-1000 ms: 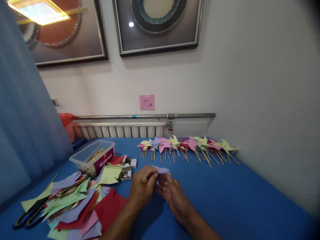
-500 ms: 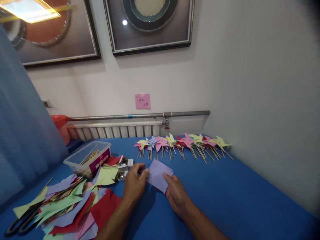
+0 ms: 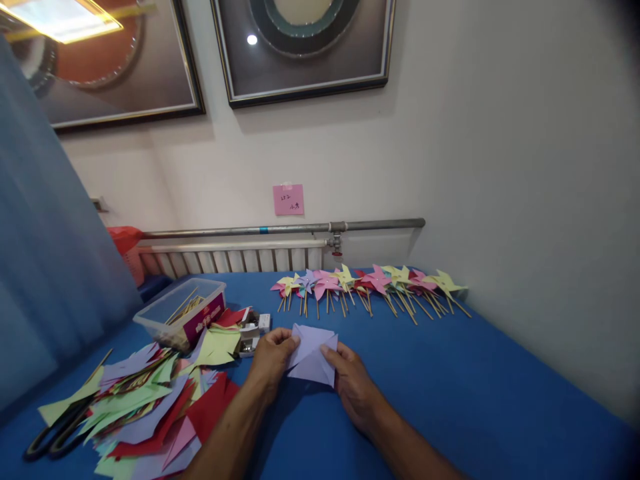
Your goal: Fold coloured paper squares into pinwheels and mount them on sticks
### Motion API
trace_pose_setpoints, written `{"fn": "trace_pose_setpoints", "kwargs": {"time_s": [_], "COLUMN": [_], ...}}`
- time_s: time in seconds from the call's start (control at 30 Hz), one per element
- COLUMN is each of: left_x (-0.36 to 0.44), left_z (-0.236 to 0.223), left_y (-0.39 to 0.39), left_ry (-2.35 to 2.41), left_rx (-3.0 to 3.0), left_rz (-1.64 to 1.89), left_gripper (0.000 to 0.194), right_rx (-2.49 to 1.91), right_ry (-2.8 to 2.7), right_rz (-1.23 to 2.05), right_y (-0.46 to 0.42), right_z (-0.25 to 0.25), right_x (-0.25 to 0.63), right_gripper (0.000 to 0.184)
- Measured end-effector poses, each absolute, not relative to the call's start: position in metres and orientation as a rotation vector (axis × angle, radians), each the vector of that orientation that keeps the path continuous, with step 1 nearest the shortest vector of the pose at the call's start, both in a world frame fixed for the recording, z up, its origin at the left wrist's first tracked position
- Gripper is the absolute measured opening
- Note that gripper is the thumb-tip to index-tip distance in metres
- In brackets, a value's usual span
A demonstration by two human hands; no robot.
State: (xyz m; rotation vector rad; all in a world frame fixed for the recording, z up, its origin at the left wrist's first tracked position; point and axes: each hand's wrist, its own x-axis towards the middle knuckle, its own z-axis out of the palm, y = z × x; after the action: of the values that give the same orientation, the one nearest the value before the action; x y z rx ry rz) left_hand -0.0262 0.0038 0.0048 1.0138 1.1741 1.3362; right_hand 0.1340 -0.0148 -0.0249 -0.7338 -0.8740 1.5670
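Clear plastic tub (image 3: pixel 213 293) has thin sticks inside, and the little open boxes (image 3: pixel 249 347) beside it hold small metal bits. Paper pile (image 3: pixel 145 407) and scissors (image 3: pixel 60 430) sit left, pinwheels (image 3: pixel 327 283) lie behind. Left hand (image 3: pixel 273 353) and right hand (image 3: pixel 350 377) both pinch the purple paper (image 3: pixel 314 353) above the blue tabletop (image 3: pixel 425 393), fingers closed on it.

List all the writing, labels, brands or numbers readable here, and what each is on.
"252", handwritten, the middle digit unclear: pink note on the wall; the characters below it are too small to read surely.
Pale characters, too blurred to read: purple label on the clear tub.
Faint print, too small to read: small white box.
No brand is legible.
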Motion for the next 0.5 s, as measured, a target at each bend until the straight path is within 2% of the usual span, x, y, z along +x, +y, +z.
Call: {"fn": "trace_pose_setpoints", "kwargs": {"time_s": [0.5], "left_x": [-0.022], "left_z": [0.0098], "left_y": [-0.0015], "left_ry": [1.07], "left_rx": [0.928], "left_rz": [1.267], "left_gripper": [0.056], "right_rx": [-0.802], "right_ry": [-0.884], "right_rz": [1.51], "right_y": [-0.0137], "right_z": [-0.0341], "right_x": [0.1326], "right_gripper": [0.057]}}
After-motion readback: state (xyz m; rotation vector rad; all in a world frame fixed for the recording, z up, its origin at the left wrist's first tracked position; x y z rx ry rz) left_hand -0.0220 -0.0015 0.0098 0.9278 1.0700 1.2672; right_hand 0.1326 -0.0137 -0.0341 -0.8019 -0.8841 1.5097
